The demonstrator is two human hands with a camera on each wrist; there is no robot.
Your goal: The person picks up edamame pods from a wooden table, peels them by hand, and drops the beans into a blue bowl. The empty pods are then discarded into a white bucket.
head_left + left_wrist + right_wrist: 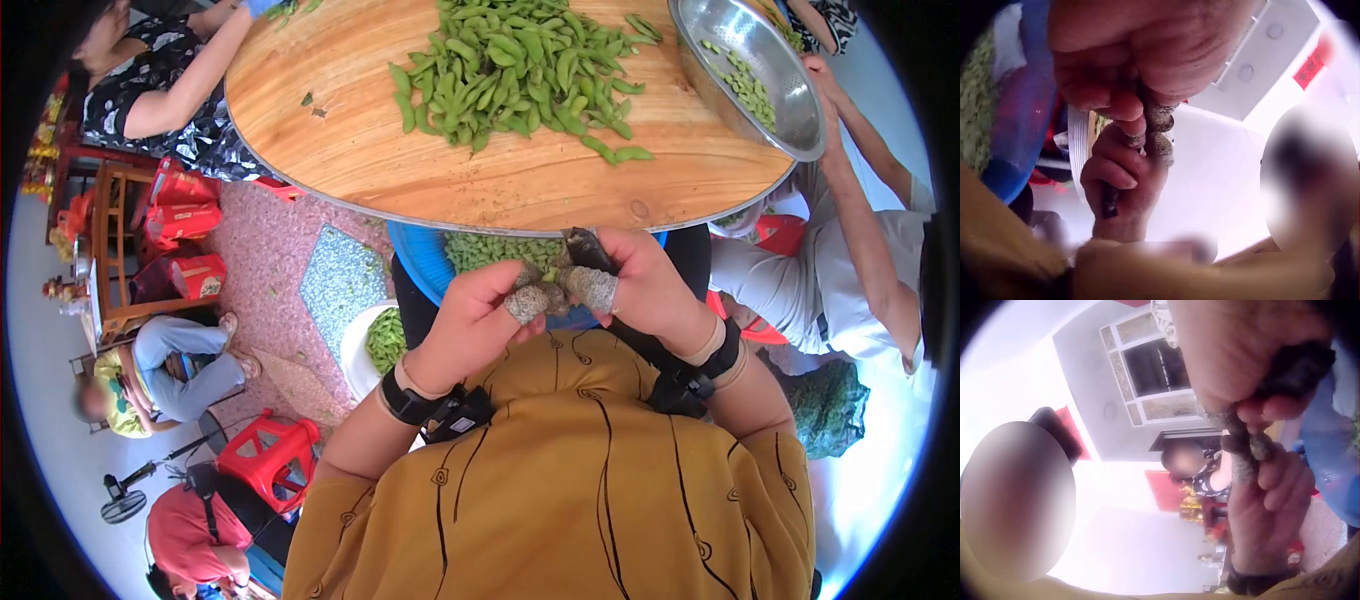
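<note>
Both hands meet in front of the body, just below the table's near edge, in the head view. My left hand (pixel 470 320) and my right hand (pixel 655 285) pinch a small green soybean pod (pixel 549 274) between thumbs and fingertips, which mostly cover it. Rough grey-brown wraps (pixel 527 302) cover the thumb and finger ends. A dark, thick item (pixel 1297 369) lies within the curled fingers of the right hand; its kind does not show. Below the hands a blue basin (pixel 418 262) holds many shelled green beans (pixel 490 250).
A heap of soybean pods (pixel 510 75) lies on the round wooden table (pixel 330 130). A metal colander (pixel 805 110) with some beans stands at its right edge. A white bucket (pixel 352 350) of green pods stands left on the floor. Other people sit on both sides, near red stools (pixel 270 455).
</note>
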